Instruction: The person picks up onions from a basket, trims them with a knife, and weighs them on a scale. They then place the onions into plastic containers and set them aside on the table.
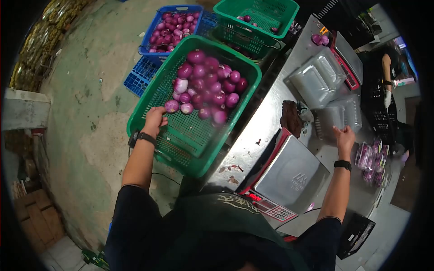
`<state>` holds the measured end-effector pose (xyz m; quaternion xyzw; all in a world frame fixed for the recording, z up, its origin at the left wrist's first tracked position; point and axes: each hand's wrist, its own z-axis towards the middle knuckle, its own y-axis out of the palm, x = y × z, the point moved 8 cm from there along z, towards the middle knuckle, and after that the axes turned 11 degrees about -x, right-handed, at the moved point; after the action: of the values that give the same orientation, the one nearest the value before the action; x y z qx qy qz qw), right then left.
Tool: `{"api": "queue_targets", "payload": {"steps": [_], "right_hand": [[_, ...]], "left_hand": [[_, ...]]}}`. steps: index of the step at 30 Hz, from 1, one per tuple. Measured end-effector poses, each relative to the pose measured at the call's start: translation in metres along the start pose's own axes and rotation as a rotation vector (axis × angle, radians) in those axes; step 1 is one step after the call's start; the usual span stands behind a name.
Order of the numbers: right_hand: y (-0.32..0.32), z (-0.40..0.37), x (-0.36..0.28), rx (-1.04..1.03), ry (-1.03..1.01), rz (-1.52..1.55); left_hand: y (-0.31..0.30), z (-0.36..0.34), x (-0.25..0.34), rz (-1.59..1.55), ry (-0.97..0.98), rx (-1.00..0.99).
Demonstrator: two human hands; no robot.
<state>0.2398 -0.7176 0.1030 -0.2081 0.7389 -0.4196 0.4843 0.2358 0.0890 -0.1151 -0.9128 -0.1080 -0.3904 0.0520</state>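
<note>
My left hand [155, 121] reaches over the left side of a green crate [138, 116] holding a pile of red onions [197, 84]. Its thumb and fingers are apart, with the fingertips right by an onion [172, 106] at the pile's near edge. To the right, my right hand [345, 137] has its fingers bent at the near edge of a clear plastic container [333, 118] and appears to grip it. More clear containers [319, 74] lie stacked just beyond. A digital scale [291, 174] with a lit red display sits between my arms, its plate bare.
A second scale [349, 58] stands farther along the steel table [247, 143]. A dark brown crumpled thing [291, 118] lies near the containers. Packed onions [370, 162] sit at the right. A blue crate [149, 34] and another green crate [278, 16] are behind. A person's arm [387, 72] shows at far right.
</note>
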Motion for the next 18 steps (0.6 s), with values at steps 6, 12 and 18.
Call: {"api": "queue_targets", "payload": {"steps": [6, 12, 18], "right_hand": [[-0.002, -0.119, -0.078, 0.193, -0.137, -0.36], [0.073, -0.269, -0.088, -0.16, -0.006, -0.317], [0.105, -0.28, -0.156, -0.382, 0.008, -0.367]], "left_hand": [[0.022, 0.115, -0.004, -0.023, 0.006, -0.003], [0.028, 0.235, -0.048, 0.293, 0.022, 0.183], [0.05, 0.243, -0.029, 0.385, -0.013, 0.309]]}}
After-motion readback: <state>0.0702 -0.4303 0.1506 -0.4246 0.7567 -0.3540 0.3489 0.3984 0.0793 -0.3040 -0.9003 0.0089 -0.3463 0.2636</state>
